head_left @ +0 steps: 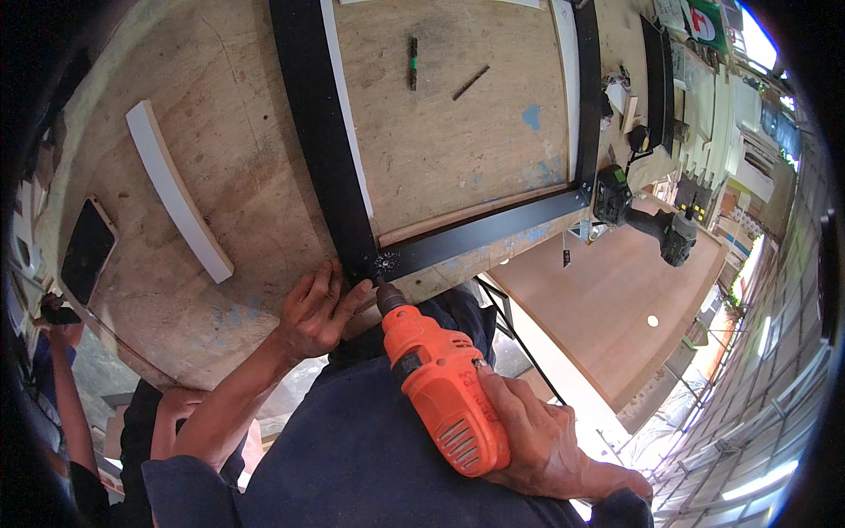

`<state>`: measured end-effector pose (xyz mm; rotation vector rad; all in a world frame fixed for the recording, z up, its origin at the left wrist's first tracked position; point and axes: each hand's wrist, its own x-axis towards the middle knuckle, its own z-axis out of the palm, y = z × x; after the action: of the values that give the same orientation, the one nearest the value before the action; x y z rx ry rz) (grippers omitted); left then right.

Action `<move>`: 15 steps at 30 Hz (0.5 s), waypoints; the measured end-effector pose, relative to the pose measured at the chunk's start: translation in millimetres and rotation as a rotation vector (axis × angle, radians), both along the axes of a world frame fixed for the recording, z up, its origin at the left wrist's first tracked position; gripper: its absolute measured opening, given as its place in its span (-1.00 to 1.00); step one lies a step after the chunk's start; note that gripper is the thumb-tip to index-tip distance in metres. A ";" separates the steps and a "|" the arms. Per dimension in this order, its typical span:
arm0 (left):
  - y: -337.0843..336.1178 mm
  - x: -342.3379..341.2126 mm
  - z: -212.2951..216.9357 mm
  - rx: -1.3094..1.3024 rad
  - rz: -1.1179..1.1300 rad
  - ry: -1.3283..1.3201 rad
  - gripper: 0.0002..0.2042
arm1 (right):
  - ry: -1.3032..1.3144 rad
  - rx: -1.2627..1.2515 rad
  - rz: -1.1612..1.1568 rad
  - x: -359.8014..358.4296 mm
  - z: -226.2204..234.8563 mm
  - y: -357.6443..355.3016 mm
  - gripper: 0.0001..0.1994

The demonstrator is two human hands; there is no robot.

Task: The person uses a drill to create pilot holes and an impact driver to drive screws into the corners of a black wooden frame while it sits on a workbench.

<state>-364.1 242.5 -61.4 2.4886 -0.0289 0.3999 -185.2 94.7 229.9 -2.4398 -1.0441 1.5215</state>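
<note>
An orange power drill (444, 387) is gripped in my right hand (537, 431), its body angled up and to the left. The dark chuck (389, 297) points at the near left corner of a black frame (321, 123) with white inner edges. Pale shavings (385, 262) lie around a small spot on that corner. My left hand (319, 308) is closed at the corner's edge, fingers pressed against the frame beside the chuck. Whether the bit touches the frame is hard to make out.
On the wooden worktable (220, 114) are a curved white strip (179, 189), a phone (88, 251), a green-banded marker (413, 63) and a thin dark rod (471, 82). A black cordless drill (647, 220) lies right of the frame. Another person's hand (62, 321) shows far left.
</note>
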 end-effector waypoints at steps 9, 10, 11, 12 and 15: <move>-0.8 -3.0 -1.0 0.010 -0.011 0.020 -0.63 | 0.036 -0.059 -0.020 0.9 3.1 4.1 0.01; -0.8 -3.2 -1.0 0.006 -0.009 0.018 -0.63 | 0.034 -0.054 -0.019 0.4 2.9 3.6 0.01; -0.5 -2.6 -0.9 0.003 -0.007 0.016 -0.64 | 0.032 -0.048 -0.019 0.0 2.6 2.7 0.01; 0.0 -2.1 -0.4 0.003 -0.008 0.015 -0.64 | 0.029 -0.043 -0.018 -0.5 2.3 1.9 0.01; 1.8 0.8 2.4 0.007 -0.016 0.017 -0.64 | 0.029 -0.035 -0.032 -0.7 1.8 -0.8 0.02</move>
<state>-363.2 244.3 -59.0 2.4965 -0.0434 0.3730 -185.8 94.0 231.7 -2.4376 -0.9776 1.5734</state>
